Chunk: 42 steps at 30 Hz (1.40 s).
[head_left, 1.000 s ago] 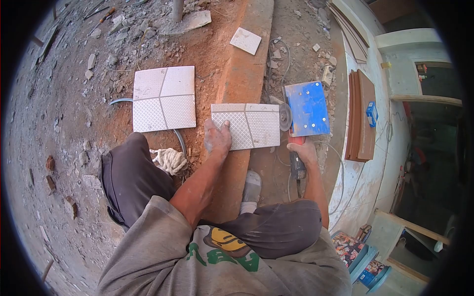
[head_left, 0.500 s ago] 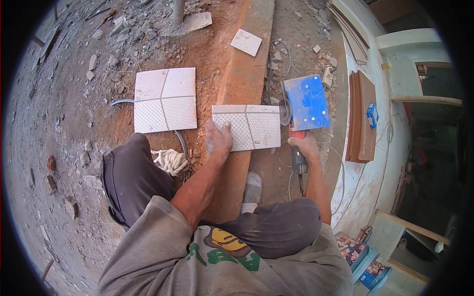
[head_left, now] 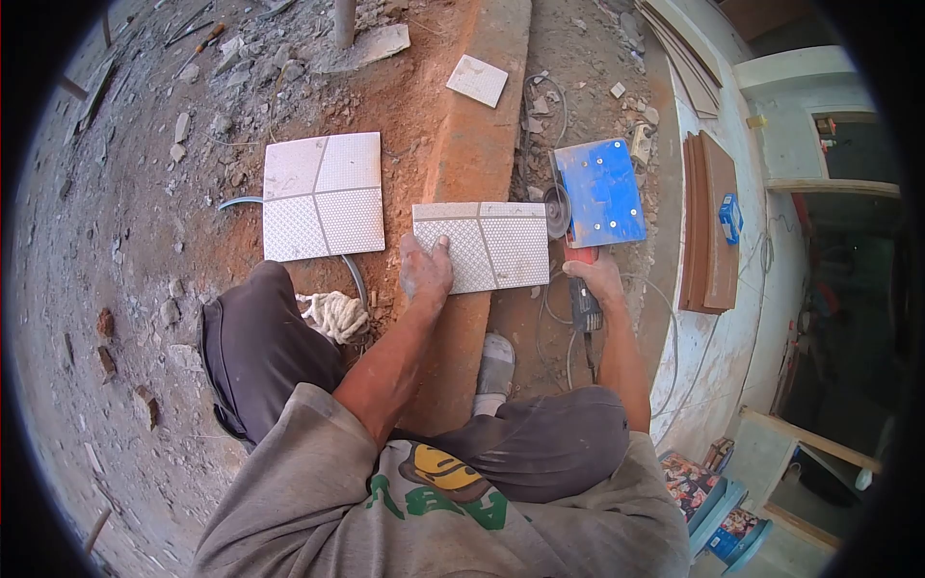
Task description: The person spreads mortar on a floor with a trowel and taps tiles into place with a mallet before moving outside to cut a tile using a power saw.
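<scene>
My left hand is closed on the left edge of a patterned wall tile, thumb on top. The tile is held over the raised orange ledge. In my right hand is an angle grinder, gripped around its red and black body. Its cutting disc stands right at the tile's right edge. A blue plate with several screws is fixed at the grinder's head. Left of my left hand, a second patterned tile lies across a curved grey hose or tube.
A bundle of white rope lies by my knee. Farther up the ledge rests a small cut tile piece. Rubble covers the ground at left. Brown boards with a small blue box lie at right, near a loose cable.
The view has shifted very slightly. Both hands keep their grip, and the tile and grinder stay almost in the same place.
</scene>
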Motion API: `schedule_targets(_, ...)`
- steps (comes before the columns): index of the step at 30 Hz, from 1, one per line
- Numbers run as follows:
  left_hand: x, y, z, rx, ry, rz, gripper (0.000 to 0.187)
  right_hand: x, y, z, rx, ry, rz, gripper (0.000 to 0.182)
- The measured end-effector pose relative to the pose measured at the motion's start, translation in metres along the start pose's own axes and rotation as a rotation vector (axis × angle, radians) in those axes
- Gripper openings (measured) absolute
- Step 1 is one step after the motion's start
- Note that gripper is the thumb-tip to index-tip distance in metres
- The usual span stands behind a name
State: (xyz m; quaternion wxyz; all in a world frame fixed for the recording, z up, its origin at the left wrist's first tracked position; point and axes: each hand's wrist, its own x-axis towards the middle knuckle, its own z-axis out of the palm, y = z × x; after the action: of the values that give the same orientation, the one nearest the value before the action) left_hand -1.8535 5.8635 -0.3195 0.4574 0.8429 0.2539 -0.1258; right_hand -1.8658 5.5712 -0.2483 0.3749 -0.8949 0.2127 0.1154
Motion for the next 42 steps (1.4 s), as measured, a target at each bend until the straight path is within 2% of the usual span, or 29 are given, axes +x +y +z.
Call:
schedule_targets(5,0.001,-0.003,0.003,-0.012,-0.005,-0.001,0.047,0.003,0.032,0.001,0.025,-0.042,-0.008,0.066)
schedule_targets(12,0.001,-0.003,0.004,-0.013,0.02,0.019,0.047,-0.031,0.029,-0.007,-0.054,-0.023,-0.038,0.058)
schedule_targets(16,0.001,-0.004,0.004,-0.001,0.036,0.029,0.047,-0.051,0.025,-0.009,-0.078,-0.05,0.013,0.06)
schedule_targets(21,-0.001,0.001,0.002,0.002,0.016,-0.002,0.047,-0.065,0.052,-0.009,-0.11,-0.065,0.094,0.068)
schedule_targets(23,-0.002,0.002,0.001,0.0,0.016,0.0,0.047,-0.08,0.045,-0.009,-0.144,0.067,-0.099,0.062)
schedule_targets(24,-0.001,0.001,0.003,0.0,0.034,0.01,0.047,-0.083,0.047,-0.01,-0.141,0.07,-0.097,0.062)
schedule_targets(26,0.0,-0.001,0.004,0.006,0.049,0.022,0.047,-0.09,0.053,-0.013,-0.073,-0.069,0.041,0.064)
schedule_targets(33,0.003,-0.005,0.007,-0.002,0.064,0.062,0.046,-0.117,0.067,-0.012,-0.18,-0.091,0.11,0.068)
schedule_targets(36,0.002,-0.003,0.006,0.006,0.066,0.046,0.046,-0.127,0.08,-0.008,-0.156,-0.024,0.056,0.069)
schedule_targets(42,0.005,-0.007,0.009,0.01,0.078,0.062,0.047,-0.133,0.095,-0.006,-0.169,-0.098,0.157,0.069)
